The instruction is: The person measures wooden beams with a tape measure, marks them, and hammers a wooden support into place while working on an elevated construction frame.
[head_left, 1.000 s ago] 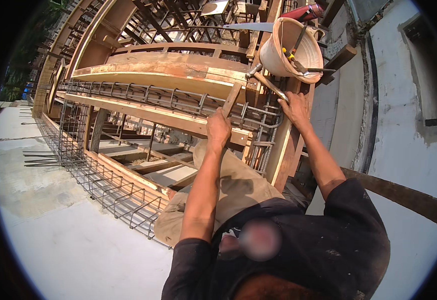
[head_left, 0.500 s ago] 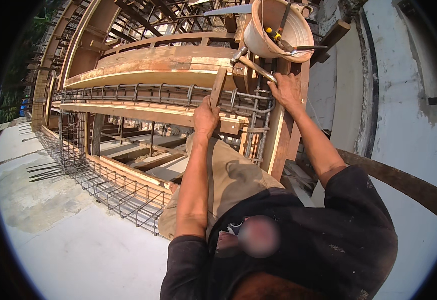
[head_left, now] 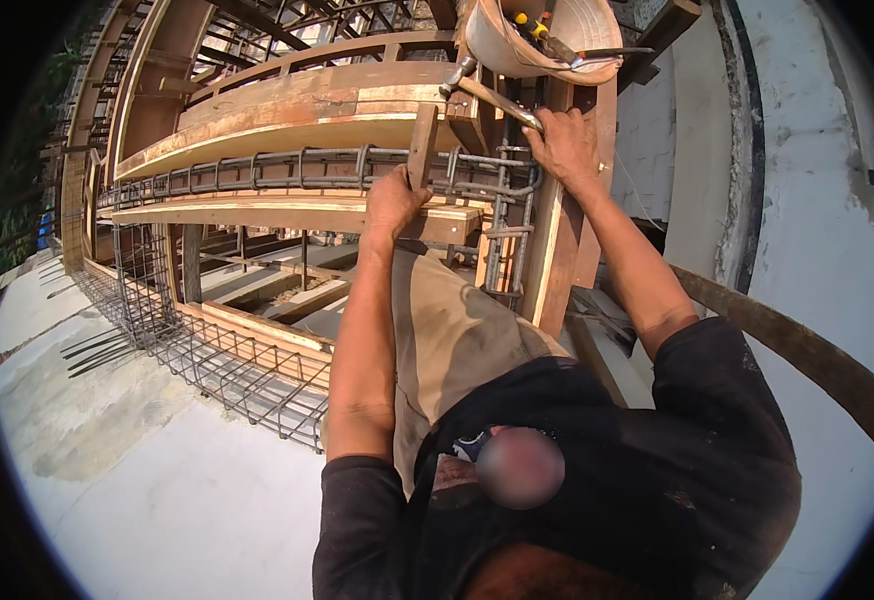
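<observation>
My left hand (head_left: pixel 394 205) is closed on the lower end of a short wooden batten (head_left: pixel 422 145). The batten stands up across the gap between two form boards, its top by the curved plywood board (head_left: pixel 287 135). In my right hand (head_left: pixel 567 145) is a hammer (head_left: pixel 497 100) with a wooden handle, gripped near the handle's end. Its metal head points left, close to the end of the curved form. Steel rebar (head_left: pixel 267 168) tied with stirrups runs through the gap, behind the batten. The lower form board (head_left: pixel 287 214) passes beside my left hand.
A pale bucket (head_left: pixel 497 45) holding several hand tools stands beyond my right hand. A rebar cage (head_left: pixel 237 385) lies along the white slab (head_left: pixel 187 500) at left. Timber framing with openings lies below the forms. A pale wall (head_left: pixel 807 200) rises at right.
The view has shifted, so the forms, bucket and both hands sit higher and slightly left in the picture. Both grips look the same.
</observation>
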